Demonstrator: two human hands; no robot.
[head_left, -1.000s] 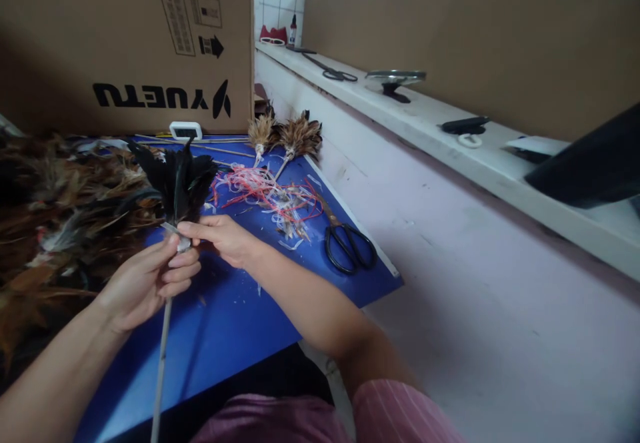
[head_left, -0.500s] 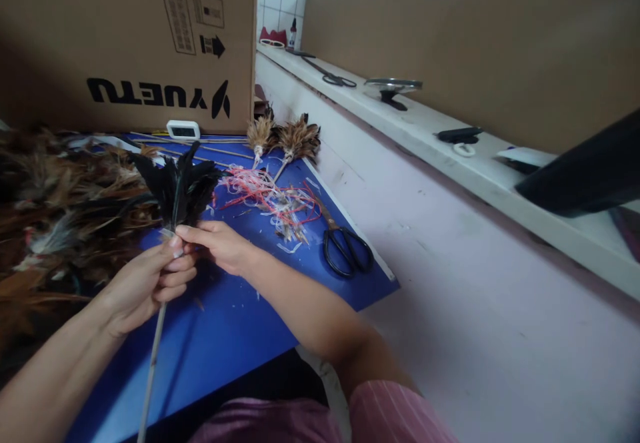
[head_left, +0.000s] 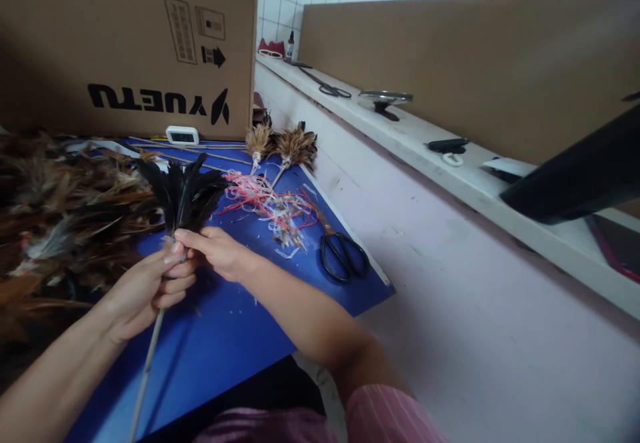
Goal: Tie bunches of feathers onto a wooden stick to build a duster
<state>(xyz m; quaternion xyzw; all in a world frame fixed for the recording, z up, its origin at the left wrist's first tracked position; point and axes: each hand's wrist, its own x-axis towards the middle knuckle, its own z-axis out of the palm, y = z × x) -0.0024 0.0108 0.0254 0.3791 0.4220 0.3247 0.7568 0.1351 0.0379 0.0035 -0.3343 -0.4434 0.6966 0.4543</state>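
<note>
My left hand (head_left: 160, 283) is wrapped round a thin stick (head_left: 147, 369), just below a bunch of black feathers (head_left: 183, 193) at its upper end. Against the base of those feathers, my right hand (head_left: 213, 249) pinches with thumb and fingers; the exact bit between them is hidden. A pale wrapping shows at the feather base by my left thumb. Left of the hands lies a big heap of brown and black feathers (head_left: 65, 209). Beyond them, two small feather dusters (head_left: 295, 146) rest near the wall, with tangled pink and white plastic strips (head_left: 260, 193) in front.
Black-handled scissors (head_left: 343, 256) lie at the right edge of the blue tabletop (head_left: 240, 336). A large cardboard box (head_left: 125, 36) stands behind, with a small white digital display (head_left: 182, 135) before it. The ledge (head_left: 415, 129) on the right carries another pair of scissors (head_left: 333, 89) and several small items.
The black feathers have spread wider and stand slightly fuller at the stick's end. Both hands keep nearly the same hold. The camera view has shifted slightly.
</note>
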